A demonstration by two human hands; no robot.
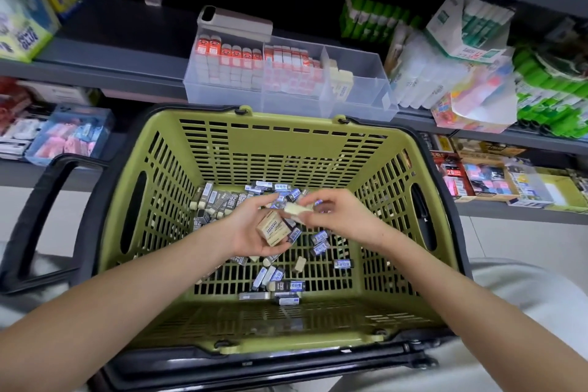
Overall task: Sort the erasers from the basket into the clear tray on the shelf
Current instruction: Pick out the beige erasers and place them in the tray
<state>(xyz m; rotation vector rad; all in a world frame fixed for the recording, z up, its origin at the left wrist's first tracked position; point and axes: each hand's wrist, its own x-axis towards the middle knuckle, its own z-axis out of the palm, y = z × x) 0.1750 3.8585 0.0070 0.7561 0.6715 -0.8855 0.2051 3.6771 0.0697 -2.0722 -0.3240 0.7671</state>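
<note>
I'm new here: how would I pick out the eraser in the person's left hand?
Find the big green basket below the shelf; two hands meet over its middle. The left hand grips a tan eraser with dark printed lines. The loose erasers beneath wear blue or grey sleeves, and the right hand pinches a paler cream eraser.

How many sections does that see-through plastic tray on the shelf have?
3. In the clear plastic tray, the left section is packed with orange-topped erasers, the middle section with red-and-white erasers, and the right section holds a few cream erasers.
</note>
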